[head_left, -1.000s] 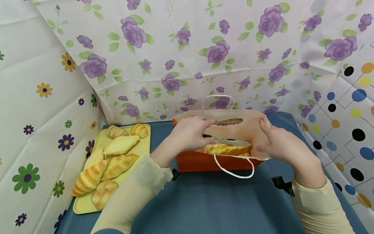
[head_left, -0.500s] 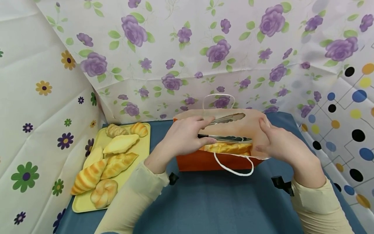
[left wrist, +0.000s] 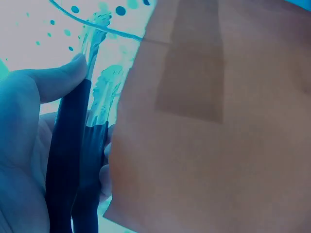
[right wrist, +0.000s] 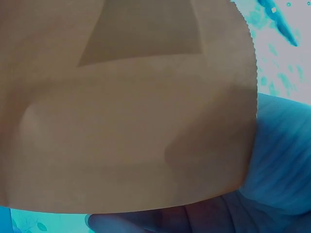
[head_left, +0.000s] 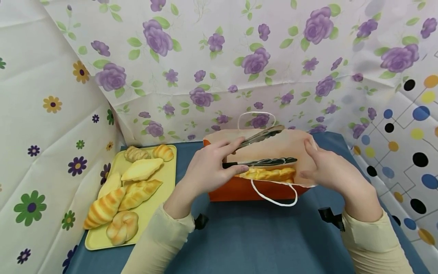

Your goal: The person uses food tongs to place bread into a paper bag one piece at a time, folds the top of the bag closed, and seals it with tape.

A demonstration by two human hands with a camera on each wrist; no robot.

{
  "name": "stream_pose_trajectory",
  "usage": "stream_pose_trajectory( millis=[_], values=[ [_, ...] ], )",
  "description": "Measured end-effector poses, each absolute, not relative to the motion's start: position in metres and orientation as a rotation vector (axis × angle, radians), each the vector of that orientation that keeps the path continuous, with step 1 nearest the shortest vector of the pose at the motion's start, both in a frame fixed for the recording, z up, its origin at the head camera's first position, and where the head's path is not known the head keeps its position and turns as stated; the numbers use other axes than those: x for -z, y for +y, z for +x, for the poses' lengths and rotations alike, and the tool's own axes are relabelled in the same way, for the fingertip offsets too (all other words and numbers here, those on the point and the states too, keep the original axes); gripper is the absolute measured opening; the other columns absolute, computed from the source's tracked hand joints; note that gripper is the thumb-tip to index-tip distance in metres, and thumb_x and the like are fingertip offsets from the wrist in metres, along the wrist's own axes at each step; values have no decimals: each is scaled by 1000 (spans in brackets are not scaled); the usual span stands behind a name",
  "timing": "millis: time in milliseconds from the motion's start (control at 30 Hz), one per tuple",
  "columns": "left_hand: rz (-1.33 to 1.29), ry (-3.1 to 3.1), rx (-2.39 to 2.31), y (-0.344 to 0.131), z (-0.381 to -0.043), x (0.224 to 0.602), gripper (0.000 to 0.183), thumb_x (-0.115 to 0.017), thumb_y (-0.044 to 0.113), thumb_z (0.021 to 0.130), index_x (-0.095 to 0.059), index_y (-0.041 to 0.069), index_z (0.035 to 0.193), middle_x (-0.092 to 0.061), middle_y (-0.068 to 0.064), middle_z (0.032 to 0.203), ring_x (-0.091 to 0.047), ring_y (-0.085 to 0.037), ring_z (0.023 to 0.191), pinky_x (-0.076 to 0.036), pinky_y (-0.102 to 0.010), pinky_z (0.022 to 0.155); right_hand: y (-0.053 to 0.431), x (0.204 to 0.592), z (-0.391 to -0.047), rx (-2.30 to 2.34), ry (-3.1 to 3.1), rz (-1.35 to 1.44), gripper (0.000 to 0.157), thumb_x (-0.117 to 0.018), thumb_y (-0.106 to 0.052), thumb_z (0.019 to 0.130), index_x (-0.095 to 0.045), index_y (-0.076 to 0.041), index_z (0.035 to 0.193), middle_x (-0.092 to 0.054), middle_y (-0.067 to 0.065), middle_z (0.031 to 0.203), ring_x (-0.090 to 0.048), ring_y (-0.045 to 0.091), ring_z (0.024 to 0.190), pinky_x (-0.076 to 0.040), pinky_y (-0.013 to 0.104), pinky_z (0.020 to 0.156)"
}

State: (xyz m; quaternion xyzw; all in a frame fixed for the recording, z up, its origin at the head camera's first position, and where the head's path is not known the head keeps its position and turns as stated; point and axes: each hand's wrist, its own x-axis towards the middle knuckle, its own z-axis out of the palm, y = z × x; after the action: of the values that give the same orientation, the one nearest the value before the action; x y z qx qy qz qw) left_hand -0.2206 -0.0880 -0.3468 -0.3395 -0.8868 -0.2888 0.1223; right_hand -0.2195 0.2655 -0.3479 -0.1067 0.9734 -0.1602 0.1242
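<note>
In the head view, a pair of metal tongs with black handles (head_left: 267, 163) is held by my left hand (head_left: 209, 165), its two arms spread apart. Thumb and fingers lie around the handles (left wrist: 68, 155) in the left wrist view. The tongs reach over the mouth of an orange paper bag (head_left: 232, 191), which stands open with a pale inside. Golden bread (head_left: 270, 174) lies in the bag below the lower arm of the tongs. At the bag's right side, my right hand (head_left: 332, 169) grips the rim; in the right wrist view the brown paper (right wrist: 126, 131) hides part of that hand.
A yellow tray (head_left: 167, 167) at the left carries several breads, among them a striped roll (head_left: 105, 208) and a knotted bun (head_left: 122, 227). White rope handles (head_left: 273, 200) hang at the bag's front and rise at its back. Patterned sheets enclose the blue tabletop (head_left: 253, 239).
My left hand has drawn the tongs back to the left and up from inside the bag, and their arms stand wider apart. The right hand stays on the bag's rim.
</note>
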Motion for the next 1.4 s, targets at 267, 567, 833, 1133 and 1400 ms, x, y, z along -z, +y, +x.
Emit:
stream_pose_trajectory(
  millis=[267, 567, 833, 1133, 1400],
  values=[
    [-947, -2430, 1026, -104, -204, 360, 68, -84, 36, 95, -60, 19, 156, -66, 4, 107, -54, -3, 73, -43, -30, 57, 264, 348, -219, 467, 2833, -291, 109, -76, -40, 101, 0, -4, 170, -14, 33, 171, -53, 57, 133, -49, 69, 99],
    [-953, -2249, 1259, -124, -184, 366, 71, -88, 19, 90, -60, 16, 156, -68, 2, 112, -54, -8, 76, -46, -28, 64, 264, 349, -219, 484, 2833, -285, 110, -75, -43, 101, 3, -6, 171, -15, 33, 171, -48, 60, 136, -47, 70, 101],
    [-837, -2257, 1292, -147, -170, 381, 70, -87, 16, 91, -59, 17, 156, -71, -4, 112, -57, -11, 78, -48, -28, 64, 265, 350, -219, 488, 2840, -290, 110, -75, -42, 101, 2, -7, 171, -19, 34, 170, -48, 61, 136, -46, 71, 101],
    [-731, -2262, 1297, -172, -154, 398, 73, -87, 8, 89, -59, 16, 156, -71, 2, 115, -61, -11, 79, -50, -25, 68, 267, 350, -218, 499, 2857, -314, 110, -76, -42, 101, 0, -5, 171, -22, 36, 168, -50, 59, 135, -45, 71, 103],
    [-578, -2249, 1242, -203, -143, 407, 82, -89, -5, 81, -60, 14, 155, -72, -3, 112, -63, -11, 81, -52, -18, 68, 269, 351, -218, 505, 2854, -319, 110, -76, -42, 101, 0, -5, 171, -24, 36, 168, -53, 58, 132, -49, 69, 98]
  ],
)
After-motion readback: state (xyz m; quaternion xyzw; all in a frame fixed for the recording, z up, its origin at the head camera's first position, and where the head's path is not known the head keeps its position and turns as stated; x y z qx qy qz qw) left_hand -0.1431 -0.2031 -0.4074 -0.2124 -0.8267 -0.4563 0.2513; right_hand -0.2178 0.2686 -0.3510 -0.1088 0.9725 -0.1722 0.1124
